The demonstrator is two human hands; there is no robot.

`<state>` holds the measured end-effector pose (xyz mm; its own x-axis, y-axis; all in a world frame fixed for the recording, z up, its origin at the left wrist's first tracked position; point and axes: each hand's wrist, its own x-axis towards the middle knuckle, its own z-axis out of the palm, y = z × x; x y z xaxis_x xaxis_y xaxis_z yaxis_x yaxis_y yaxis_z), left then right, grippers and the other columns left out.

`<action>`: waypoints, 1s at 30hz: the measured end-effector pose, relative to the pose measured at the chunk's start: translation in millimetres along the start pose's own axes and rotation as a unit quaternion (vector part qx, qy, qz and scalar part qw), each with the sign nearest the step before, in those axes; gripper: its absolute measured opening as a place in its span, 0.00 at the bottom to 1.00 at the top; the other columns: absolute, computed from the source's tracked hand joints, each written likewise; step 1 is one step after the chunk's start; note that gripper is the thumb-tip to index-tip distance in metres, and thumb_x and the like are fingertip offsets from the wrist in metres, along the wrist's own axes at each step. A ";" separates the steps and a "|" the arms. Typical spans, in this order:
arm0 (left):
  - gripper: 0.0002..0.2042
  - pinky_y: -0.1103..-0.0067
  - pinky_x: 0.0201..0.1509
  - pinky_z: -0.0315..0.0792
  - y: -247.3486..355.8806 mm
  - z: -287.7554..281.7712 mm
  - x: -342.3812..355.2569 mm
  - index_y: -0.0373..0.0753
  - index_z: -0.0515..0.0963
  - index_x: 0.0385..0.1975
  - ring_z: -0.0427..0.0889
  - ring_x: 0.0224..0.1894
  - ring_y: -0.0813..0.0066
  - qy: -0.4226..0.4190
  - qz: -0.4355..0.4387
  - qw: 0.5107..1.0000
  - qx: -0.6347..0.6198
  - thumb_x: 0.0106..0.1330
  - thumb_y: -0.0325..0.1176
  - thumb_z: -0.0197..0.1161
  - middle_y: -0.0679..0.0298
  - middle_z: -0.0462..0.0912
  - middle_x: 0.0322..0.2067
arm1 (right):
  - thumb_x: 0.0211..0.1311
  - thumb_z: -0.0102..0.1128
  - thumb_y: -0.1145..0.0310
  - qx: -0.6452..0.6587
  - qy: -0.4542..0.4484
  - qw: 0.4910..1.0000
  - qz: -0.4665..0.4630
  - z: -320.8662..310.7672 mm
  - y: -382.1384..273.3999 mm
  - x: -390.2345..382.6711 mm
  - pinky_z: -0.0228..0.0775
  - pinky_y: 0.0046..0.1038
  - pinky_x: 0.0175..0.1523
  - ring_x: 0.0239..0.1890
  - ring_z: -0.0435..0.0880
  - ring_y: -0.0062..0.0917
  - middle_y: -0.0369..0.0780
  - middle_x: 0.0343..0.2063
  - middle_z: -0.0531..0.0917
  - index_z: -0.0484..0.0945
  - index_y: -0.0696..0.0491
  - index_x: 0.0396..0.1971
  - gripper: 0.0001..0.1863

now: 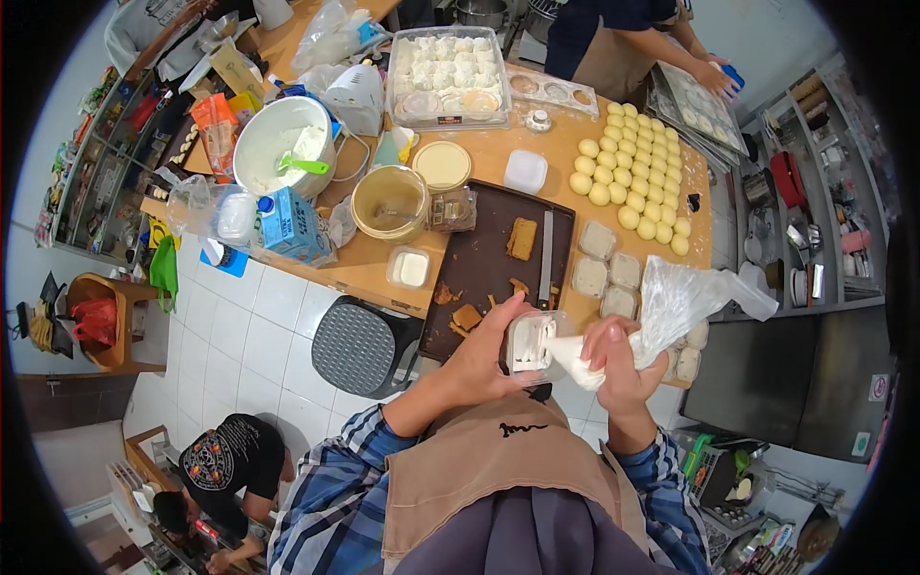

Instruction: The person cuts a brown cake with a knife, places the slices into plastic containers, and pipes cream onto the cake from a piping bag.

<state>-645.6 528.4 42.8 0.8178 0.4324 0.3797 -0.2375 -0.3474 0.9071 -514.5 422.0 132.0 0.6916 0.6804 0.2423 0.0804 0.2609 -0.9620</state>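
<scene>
My left hand (pixel 476 357) grips a small clear plastic container (pixel 526 343) by its side, low in front of my apron. White cream lies in piped lines inside it. Closed around the lower part of a clear piping bag (pixel 676 302) is my right hand (pixel 625 372). The bag's cream-filled end points left and meets the container's right side; its loose top trails to the right. Just beyond my hands lies a dark brown tray (pixel 479 254) with a piece of brown cake (pixel 521 239), scraps and a long knife (pixel 546 259).
Filled containers (pixel 606 261) stand right of the tray, with rows of pale dough balls (pixel 632 172) beyond. A cream tub (pixel 391 203), white bowl (pixel 259 144) and blue carton (pixel 287 226) stand left. A stool (pixel 359 345) is below the table. Co-workers are at far right and lower left.
</scene>
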 end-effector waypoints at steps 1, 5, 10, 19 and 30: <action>0.48 0.71 0.58 0.62 -0.1 -0.6 -0.3 0.33 0.46 0.62 0.70 0.53 0.56 -0.002 -0.008 1.000 0.010 0.43 0.28 0.73 0.50 0.68 0.51 | 0.60 0.42 0.77 -0.004 -0.008 1.000 0.018 -2.0 -1.6 -4.4 0.61 0.26 0.24 0.14 0.68 0.24 0.38 0.09 0.68 0.64 0.55 0.09 0.18; 0.48 0.71 0.58 0.62 -1.1 1.1 -2.0 0.33 0.46 0.62 0.70 0.53 0.56 0.003 -0.028 1.000 0.002 0.43 0.28 0.73 0.50 0.67 0.51 | 0.60 0.42 0.77 -0.015 -0.032 0.999 0.040 -3.3 -5.0 -7.6 0.61 0.25 0.24 0.14 0.69 0.23 0.38 0.09 0.69 0.64 0.55 0.08 0.19; 0.49 0.70 0.58 0.62 -0.3 2.4 -0.1 0.34 0.46 0.63 0.70 0.53 0.56 0.008 -0.012 1.000 -0.009 0.42 0.28 0.73 0.50 0.67 0.52 | 0.60 0.43 0.77 0.004 -0.027 0.998 0.049 -1.7 -8.2 -5.3 0.62 0.26 0.24 0.15 0.69 0.23 0.38 0.09 0.69 0.65 0.55 0.08 0.19; 0.49 0.70 0.58 0.62 -2.6 3.8 -2.5 0.36 0.45 0.63 0.70 0.53 0.56 0.007 0.006 1.000 -0.009 0.41 0.25 0.72 0.50 0.67 0.52 | 0.59 0.45 0.81 0.063 -0.101 0.992 0.028 7.1 -5.9 -8.3 0.66 0.24 0.25 0.17 0.72 0.20 0.37 0.13 0.71 0.68 0.61 0.23 0.06; 0.55 0.73 0.60 0.61 5.0 -4.7 4.7 0.40 0.40 0.65 0.66 0.56 0.67 0.064 -0.085 0.963 -0.249 0.37 0.21 0.74 0.57 0.63 0.53 | 0.67 0.37 0.65 0.392 0.168 0.902 0.060 -38.6 -6.8 23.3 0.57 0.26 0.31 0.17 0.60 0.19 0.32 0.09 0.59 0.56 0.46 0.10 0.21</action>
<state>-645.4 532.6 49.9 0.8032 0.5582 0.2080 -0.3534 0.1654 0.9208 -471.3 409.6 139.3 0.8511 0.5237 -0.0364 -0.4508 0.6937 -0.5618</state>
